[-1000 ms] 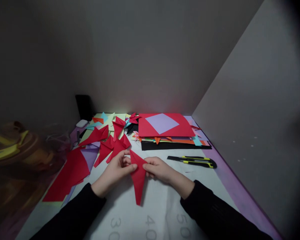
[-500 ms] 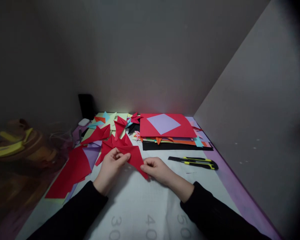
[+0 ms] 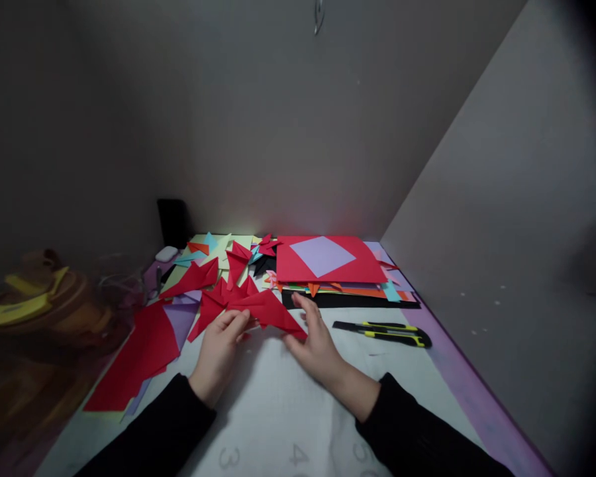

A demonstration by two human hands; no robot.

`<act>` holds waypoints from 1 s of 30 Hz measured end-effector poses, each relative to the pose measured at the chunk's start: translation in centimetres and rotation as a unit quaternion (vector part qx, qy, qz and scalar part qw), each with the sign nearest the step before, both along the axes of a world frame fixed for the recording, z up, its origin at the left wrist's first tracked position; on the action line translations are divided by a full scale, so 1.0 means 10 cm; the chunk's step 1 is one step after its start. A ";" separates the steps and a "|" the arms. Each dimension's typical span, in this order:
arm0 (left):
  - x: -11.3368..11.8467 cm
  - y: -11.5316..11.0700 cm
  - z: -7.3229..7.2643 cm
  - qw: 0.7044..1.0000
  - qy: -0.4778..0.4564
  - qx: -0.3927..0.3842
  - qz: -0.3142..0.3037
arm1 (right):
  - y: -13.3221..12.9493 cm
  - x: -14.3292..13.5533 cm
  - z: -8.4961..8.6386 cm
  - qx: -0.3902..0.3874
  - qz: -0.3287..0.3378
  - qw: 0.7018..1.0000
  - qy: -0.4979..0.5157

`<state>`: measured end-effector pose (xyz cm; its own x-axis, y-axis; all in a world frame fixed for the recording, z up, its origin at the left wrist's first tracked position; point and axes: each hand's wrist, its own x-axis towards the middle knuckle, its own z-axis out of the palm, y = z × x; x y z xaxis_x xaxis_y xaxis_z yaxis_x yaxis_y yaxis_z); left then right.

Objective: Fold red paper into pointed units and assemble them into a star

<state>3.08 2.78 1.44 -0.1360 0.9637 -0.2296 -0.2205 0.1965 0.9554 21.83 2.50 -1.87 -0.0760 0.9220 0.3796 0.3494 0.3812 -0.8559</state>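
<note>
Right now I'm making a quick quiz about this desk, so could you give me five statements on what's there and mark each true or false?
1. The left hand is holding a folded red paper. True.
2. The cutter lies to the left of both hands. False: the cutter lies to the right of the right hand.
3. A light purple square lies on a red sheet. True.
4. Both sleeves are white. False: the sleeves are black.
5. The thumb and index finger of the right hand are spread apart. True.
</note>
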 end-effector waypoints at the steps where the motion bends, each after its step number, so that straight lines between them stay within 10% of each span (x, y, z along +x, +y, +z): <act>1: 0.01 -0.01 0.00 1.000 0.013 0.003 -0.013 | 0.00 0.00 0.00 -0.028 0.022 0.999 0.020; 19: 0.01 -0.01 -0.02 0.972 0.143 0.024 -0.187 | 0.16 0.09 0.10 -0.216 -0.012 0.954 0.206; 30: 0.03 -0.05 0.03 0.961 0.213 0.120 -0.131 | 0.15 0.07 0.10 -0.232 0.006 0.948 0.219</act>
<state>3.37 2.30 1.75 0.0852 0.9960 0.0269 0.2269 -0.0457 0.9728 22.57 4.03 -0.86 -0.0169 0.9975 -0.0693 -0.0805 -0.0705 -0.9943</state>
